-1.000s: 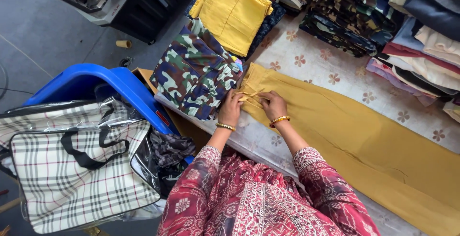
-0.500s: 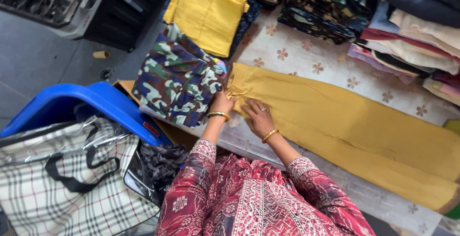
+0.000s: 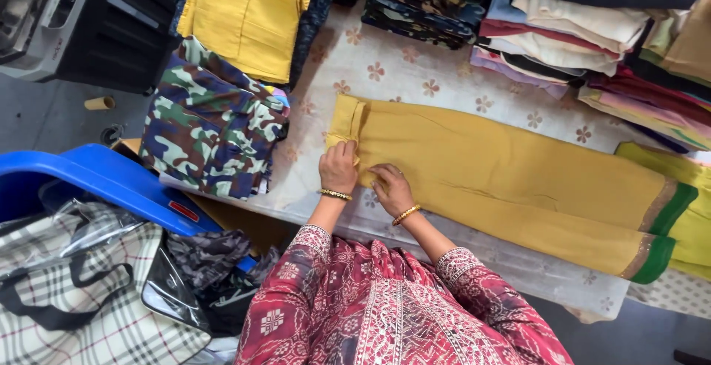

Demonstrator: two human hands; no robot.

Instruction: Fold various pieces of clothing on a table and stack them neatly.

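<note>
A long mustard-yellow garment (image 3: 511, 176) with green and gold trim at its far end lies flat across the table's flower-patterned cloth (image 3: 385, 76). My left hand (image 3: 338, 166) pinches the folded waist end of the garment near its left edge. Just right of it, my right hand (image 3: 390, 188) presses its fingers down on the same yellow fabric. Both wrists wear gold bangles, and my sleeves are red and patterned.
A camouflage garment pile (image 3: 211, 124) and a yellow folded stack (image 3: 241, 17) sit left of the table. Stacks of folded clothes (image 3: 592, 31) line the back edge. A blue plastic chair (image 3: 96, 180) and a checked bag (image 3: 81, 298) stand at lower left.
The view has swung right, showing the garment's full length. My hands have stayed at the waist end, the left gripping the fold and the right shifting slightly along the fabric.
</note>
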